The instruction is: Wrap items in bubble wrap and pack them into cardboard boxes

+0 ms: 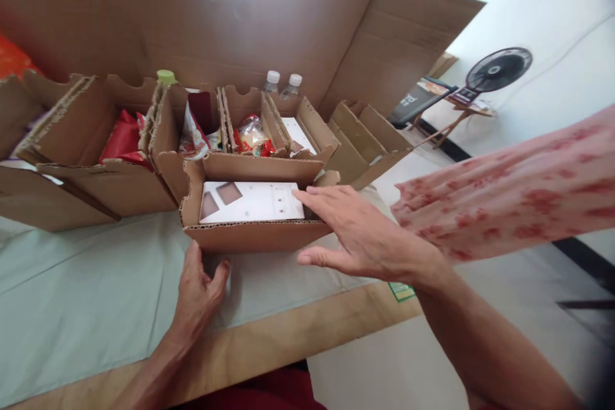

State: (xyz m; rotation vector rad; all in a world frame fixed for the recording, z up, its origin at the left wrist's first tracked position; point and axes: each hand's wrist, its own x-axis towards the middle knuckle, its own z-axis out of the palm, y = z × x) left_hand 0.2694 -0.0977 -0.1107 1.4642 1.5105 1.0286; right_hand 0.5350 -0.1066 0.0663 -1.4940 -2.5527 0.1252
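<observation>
A narrow open cardboard bin (259, 238) stands lengthwise before me on the cloth-covered table. Inside it lies a white carton (257, 202) with brown square patches and small print. My left hand (199, 285) is at the bin's front left corner, thumb and fingers apart; whether the fingertips touch the cardboard cannot be made out. Over the bin's right end reaches my right hand (353, 230), fingers stretched out and thumb spread below them. Its fingertips are by the right end of the white carton, and neither hand grips anything.
Behind stands a row of cardboard bins (129, 189) holding red packets (125, 138), wrapped snacks (253, 133) and another white box (298, 134). Bottles with white caps (272, 77) stand behind them, before a tall cardboard panel (216, 19). A pink floral cloth (519, 192) hangs at right, near a fan (500, 69).
</observation>
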